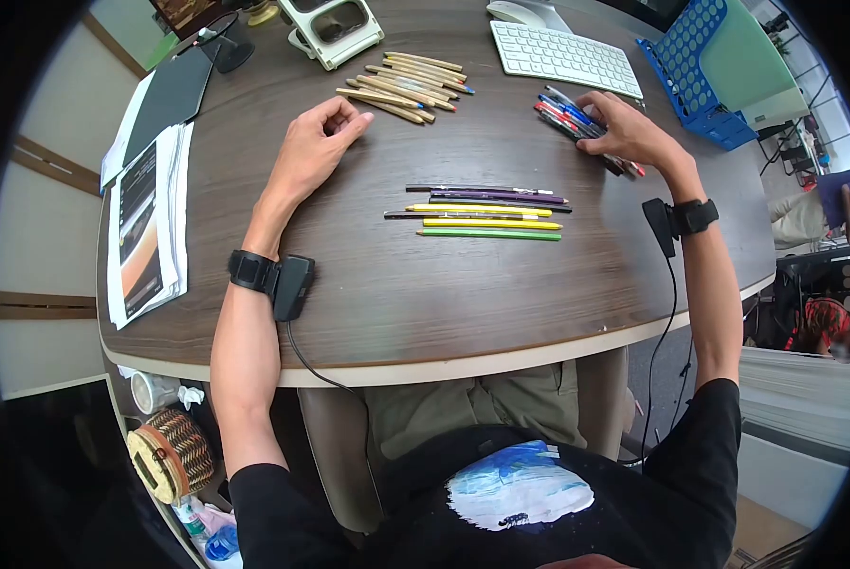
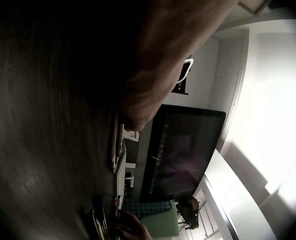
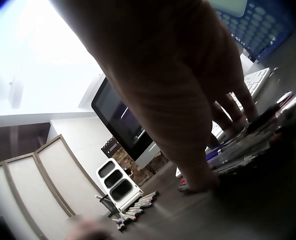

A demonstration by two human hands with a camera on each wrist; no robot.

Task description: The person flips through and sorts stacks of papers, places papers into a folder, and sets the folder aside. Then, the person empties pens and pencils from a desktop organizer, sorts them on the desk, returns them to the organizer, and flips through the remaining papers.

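Observation:
Several pens [image 1: 565, 116] in red, blue, black and clear lie bunched at the right; my right hand [image 1: 633, 133] is over them, thumb on the near side and fingers curled round the far side. In the right wrist view this hand [image 3: 188, 100] straddles the pens [image 3: 248, 145]. My left hand [image 1: 313, 147] rests loosely curled on the table, holding nothing, beside a pile of wooden pencils [image 1: 411, 85]. The left wrist view shows that hand [image 2: 148, 95] dark, its fingers mostly hidden. Separate from both hands, purple, black, yellow and green pencils [image 1: 491, 223] lie side by side mid-table.
A white keyboard [image 1: 567, 59] and mouse [image 1: 516, 13] stand at the back, with a blue basket [image 1: 695, 85] at the right. Behind the wooden pencils is a white stand [image 1: 335, 38]. Papers [image 1: 150, 223] lie at the left edge. Cables run from both wrist cameras.

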